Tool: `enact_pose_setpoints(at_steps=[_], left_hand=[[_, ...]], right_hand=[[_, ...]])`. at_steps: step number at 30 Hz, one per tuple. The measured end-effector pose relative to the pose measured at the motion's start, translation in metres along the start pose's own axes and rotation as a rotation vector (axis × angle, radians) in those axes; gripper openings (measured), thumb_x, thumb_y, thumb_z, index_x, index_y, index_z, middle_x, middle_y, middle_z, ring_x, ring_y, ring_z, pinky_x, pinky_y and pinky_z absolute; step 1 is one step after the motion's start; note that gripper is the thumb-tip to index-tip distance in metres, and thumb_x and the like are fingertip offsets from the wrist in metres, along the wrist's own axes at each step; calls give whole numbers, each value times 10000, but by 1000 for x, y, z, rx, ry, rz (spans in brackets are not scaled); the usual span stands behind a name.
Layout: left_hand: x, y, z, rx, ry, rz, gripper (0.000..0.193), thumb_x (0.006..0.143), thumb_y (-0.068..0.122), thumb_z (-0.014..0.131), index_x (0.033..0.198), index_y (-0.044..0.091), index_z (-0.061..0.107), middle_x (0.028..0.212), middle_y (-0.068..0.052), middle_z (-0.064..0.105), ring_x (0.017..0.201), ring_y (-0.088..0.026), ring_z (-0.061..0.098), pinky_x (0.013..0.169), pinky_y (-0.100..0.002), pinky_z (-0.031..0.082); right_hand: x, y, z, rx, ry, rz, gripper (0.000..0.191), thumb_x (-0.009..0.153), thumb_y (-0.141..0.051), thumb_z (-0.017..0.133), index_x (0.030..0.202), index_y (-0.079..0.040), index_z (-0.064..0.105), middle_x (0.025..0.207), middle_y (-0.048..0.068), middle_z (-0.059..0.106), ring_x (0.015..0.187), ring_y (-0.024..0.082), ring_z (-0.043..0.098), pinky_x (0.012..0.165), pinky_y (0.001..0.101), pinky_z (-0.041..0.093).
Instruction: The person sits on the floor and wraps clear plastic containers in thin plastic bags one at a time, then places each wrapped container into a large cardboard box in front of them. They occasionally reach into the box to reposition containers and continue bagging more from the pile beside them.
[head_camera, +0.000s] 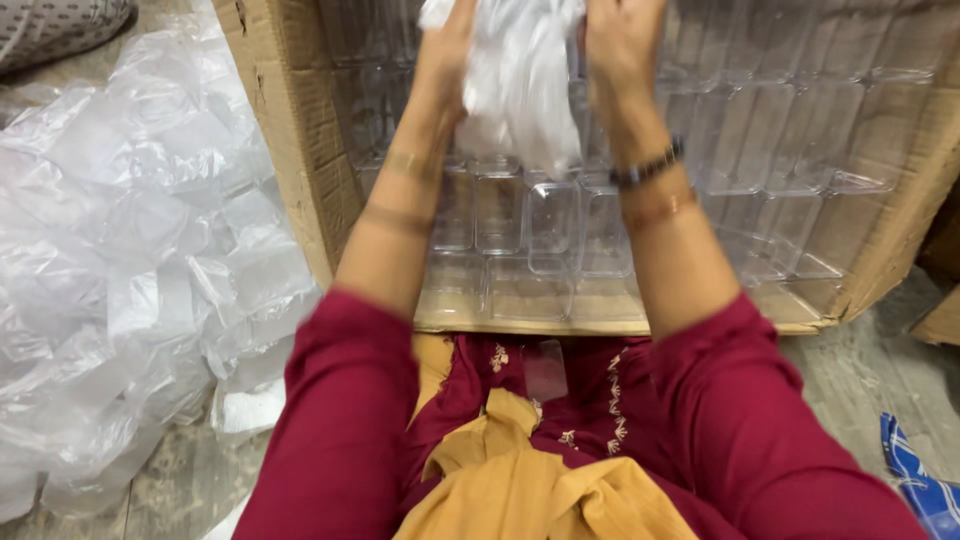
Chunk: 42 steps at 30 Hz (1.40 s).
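The left hand (447, 50) and right hand (622, 45) both grip a crumpled, milky-clear plastic bag (520, 80), held up between them over an open cardboard box (300, 170) packed with rows of clear plastic containers (550, 215). Loose plastic wrapping (120, 260) lies piled on the floor beside it.

fingers of both hands: cut off at top edge | plastic wrap (515, 80): top cropped, blurred | grip: unclear
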<state>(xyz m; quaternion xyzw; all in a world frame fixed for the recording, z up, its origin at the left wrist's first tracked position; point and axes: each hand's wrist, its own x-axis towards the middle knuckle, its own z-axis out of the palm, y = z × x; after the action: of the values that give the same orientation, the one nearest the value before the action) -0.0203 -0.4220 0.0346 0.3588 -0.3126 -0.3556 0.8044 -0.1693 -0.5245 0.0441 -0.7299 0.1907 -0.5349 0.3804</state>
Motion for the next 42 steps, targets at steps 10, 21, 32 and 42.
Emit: enact_pose_setpoints(at_steps=[10,21,32,42], left_hand=[[-211,-12,-96,-68,312,-78,89,1025,192,694,1062,112,681,1013,11,668,878,-96,646,736,-269,523],[-319,-37,-203,116,-45,-680,506,945,357,693,1377,120,578,1081,11,578,922,-81,580,787,-240,486],[-230,113,-333,761,963,-203,766,894,690,782,1081,-48,699,729,-63,554,665,-184,518,595,-332,405],[-250,60,-200,537,466,188,460,1097,351,462,1236,-32,676,934,-120,771,768,-177,737,703,-304,597]], right_hand=[[-198,-33,50,721,-318,598,267,1017,-226,599,1245,-97,655,1120,-47,666,985,23,580,856,166,497],[-270,-19,97,418,-547,411,322,1104,-187,640,837,-47,525,786,-50,487,726,25,419,599,213,378],[-263,-25,77,175,-621,277,311,1029,-238,668,814,-20,612,734,12,680,645,55,619,555,230,495],[-262,-15,77,229,-610,76,292,1035,-245,730,943,15,632,868,65,671,802,102,650,695,273,535]])
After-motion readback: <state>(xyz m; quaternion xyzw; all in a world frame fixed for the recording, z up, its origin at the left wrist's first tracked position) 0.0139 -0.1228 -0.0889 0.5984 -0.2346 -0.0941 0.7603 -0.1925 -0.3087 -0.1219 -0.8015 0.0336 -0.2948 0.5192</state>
